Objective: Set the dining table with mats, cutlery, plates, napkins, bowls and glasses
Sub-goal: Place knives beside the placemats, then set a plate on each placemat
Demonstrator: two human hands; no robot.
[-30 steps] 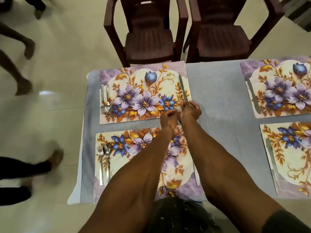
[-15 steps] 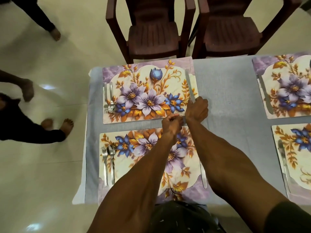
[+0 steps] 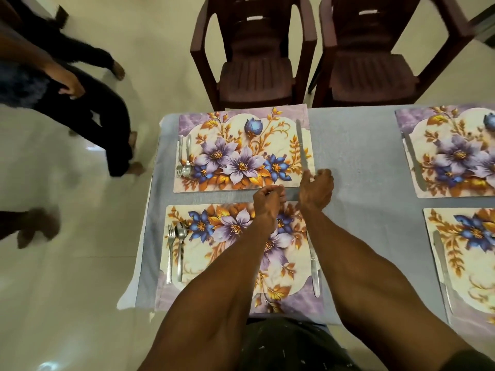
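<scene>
Grey woven cloth covers the dining table (image 3: 353, 145), on which four rectangular floral placemats with purple, blue and orange flowers are laid. The far-left placemat (image 3: 242, 152) carries a steel fork and spoon pair (image 3: 183, 156) along its left edge and a long steel table knife (image 3: 302, 147) along its right edge. The near-left placemat (image 3: 233, 253) carries a second fork and spoon (image 3: 175, 250) at its left edge and a second knife (image 3: 314, 271) at its right edge. The right hand (image 3: 316, 190) is positioned at the near end of the far knife, fingers curled toward the handle; whether it actually pinches the handle cannot be determined. The left hand (image 3: 267, 199) is loosely curled over the gap between the two left placemats, just beside the right hand, with nothing visible in its grasp. Two further placemats, the far-right mat (image 3: 450, 151) and the near-right mat (image 3: 463, 263), each have a knife along the left edge and are cut off by the frame. Two dark maroon plastic chairs (image 3: 254, 62) stand beyond the far table edge. Blurred legs and bare feet of other persons (image 3: 88, 116) occupy the glossy cream tiled floor (image 3: 80, 290) to the left.
</scene>
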